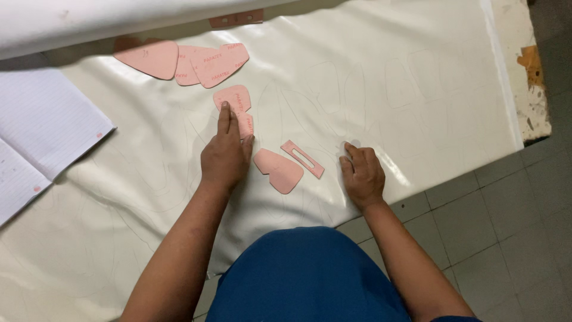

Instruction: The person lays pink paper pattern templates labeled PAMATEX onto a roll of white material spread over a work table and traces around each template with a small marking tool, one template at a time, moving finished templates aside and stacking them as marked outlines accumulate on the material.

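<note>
1. Left hand (225,156) lies palm down, fingers together and flat, pressing a small pink template (235,102) onto the cream sheet material (417,89); it pins the piece rather than closing round it

2. Right hand (361,174) rests on the sheet well to the right, fingers loosely curled, fingertips touching the surface; whether it holds a pen or anything else I cannot tell

3. Between the hands lie a rounded pink template (279,170) and, just beside it, a narrow slotted pink strip (302,158), both loose on the sheet

4. A fan of larger pink templates (185,61) sits at the far side, overlapping one another; an open ruled notebook (42,128) lies at the left edge

5. Faint traced outlines show across the sheet

6. Risk, as I judge it: the glossy sheet looks slippery, so the pinned template could creep under uneven finger pressure and spoil an outline

7. The sheet hangs over the table's near edge; a lean from the body could drag it and shift the loose pieces
</note>
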### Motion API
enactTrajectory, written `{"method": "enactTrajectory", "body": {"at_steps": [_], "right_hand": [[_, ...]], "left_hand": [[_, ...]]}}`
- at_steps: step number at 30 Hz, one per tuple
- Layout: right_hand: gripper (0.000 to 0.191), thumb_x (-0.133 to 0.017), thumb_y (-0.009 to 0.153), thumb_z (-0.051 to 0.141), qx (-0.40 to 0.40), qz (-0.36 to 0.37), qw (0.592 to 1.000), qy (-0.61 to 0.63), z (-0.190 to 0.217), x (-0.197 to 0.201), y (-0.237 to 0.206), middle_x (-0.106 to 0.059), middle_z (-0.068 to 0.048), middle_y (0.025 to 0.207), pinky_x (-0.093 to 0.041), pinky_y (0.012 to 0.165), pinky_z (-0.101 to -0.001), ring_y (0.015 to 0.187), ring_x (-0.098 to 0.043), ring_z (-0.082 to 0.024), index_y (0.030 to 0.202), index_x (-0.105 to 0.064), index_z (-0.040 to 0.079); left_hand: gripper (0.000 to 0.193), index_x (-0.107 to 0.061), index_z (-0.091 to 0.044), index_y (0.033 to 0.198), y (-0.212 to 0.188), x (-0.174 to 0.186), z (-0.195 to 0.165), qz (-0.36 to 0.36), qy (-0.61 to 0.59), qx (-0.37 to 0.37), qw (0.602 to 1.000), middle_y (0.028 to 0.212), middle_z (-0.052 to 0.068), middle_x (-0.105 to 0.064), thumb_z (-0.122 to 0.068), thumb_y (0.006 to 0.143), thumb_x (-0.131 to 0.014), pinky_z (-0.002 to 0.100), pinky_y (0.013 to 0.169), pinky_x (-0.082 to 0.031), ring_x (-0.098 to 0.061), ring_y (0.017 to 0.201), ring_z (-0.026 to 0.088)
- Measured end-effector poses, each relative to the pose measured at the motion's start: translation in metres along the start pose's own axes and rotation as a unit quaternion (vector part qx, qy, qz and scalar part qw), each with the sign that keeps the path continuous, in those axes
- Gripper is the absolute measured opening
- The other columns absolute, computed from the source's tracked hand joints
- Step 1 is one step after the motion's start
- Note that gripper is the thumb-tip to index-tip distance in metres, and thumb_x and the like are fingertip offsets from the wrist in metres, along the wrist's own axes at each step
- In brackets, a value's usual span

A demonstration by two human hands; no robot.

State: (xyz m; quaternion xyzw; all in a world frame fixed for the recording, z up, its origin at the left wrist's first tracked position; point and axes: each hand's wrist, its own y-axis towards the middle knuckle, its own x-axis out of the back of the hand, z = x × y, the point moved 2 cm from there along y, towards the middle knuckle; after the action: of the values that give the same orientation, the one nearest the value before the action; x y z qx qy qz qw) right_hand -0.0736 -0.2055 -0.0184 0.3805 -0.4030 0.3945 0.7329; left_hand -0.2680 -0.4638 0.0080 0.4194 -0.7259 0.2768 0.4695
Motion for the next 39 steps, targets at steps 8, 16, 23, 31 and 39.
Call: {"method": "enactTrajectory", "body": {"at_steps": [8,16,23,31,39], "right_hand": [[0.027,-0.068,0.098,0.02,0.003,-0.043,0.999,-0.021,0.004,0.002,-0.002,-0.062,-0.009,0.106,-0.054,0.078,-0.0429,0.094,-0.064,-0.029,0.124,-0.067,0.013],[0.027,-0.066,0.1,0.021,0.004,-0.045,0.999,-0.007,0.001,-0.001,-0.007,-0.061,-0.009,0.108,-0.054,0.08,-0.0449,0.096,-0.064,-0.031,0.125,-0.065,0.013],[0.028,-0.068,0.1,0.02,-0.001,-0.032,0.999,0.003,0.015,0.008,-0.002,-0.06,-0.01,0.11,-0.053,0.081,-0.0453,0.095,-0.064,-0.03,0.127,-0.066,0.012],[0.045,-0.073,0.09,0.021,0.054,0.243,0.919,0.304,0.113,0.009,0.01,-0.066,-0.007,0.118,-0.052,0.067,-0.0299,0.069,-0.057,-0.016,0.131,-0.061,0.005],[0.042,-0.068,0.092,0.019,-0.081,0.4,0.824,0.394,0.139,-0.034,-0.002,-0.068,-0.002,0.086,-0.053,0.068,-0.025,0.074,-0.062,-0.008,0.128,-0.061,-0.001]], "left_hand": [[0.052,-0.057,-0.009,0.129,-0.019,0.0,0.011,-0.074,0.053,0.019,0.996,0.163,0.01,-0.038,-0.042,0.093,-0.076,0.05,0.103,-0.045,-0.052,0.131,0.033],[0.084,-0.042,-0.014,0.148,-0.008,0.02,0.024,0.009,-0.046,0.045,0.998,0.16,0.009,-0.03,-0.03,0.076,-0.084,0.064,0.116,-0.008,-0.019,0.149,0.033],[0.056,-0.053,-0.014,0.146,-0.062,0.034,0.018,-0.128,-0.275,0.057,0.951,0.146,0.018,-0.04,-0.005,0.091,-0.06,0.041,0.108,-0.048,-0.052,0.129,0.033],[0.043,-0.053,-0.003,0.139,-0.128,0.024,-0.013,-0.107,-0.49,0.143,0.853,0.102,0.01,-0.067,-0.015,0.099,-0.062,0.029,0.076,-0.054,-0.062,0.083,0.016],[0.049,-0.054,-0.007,0.142,-0.147,0.021,-0.001,-0.187,-0.266,0.121,0.938,0.139,0.015,-0.06,-0.021,0.098,-0.067,0.042,0.106,-0.044,-0.057,0.127,0.028]]}}
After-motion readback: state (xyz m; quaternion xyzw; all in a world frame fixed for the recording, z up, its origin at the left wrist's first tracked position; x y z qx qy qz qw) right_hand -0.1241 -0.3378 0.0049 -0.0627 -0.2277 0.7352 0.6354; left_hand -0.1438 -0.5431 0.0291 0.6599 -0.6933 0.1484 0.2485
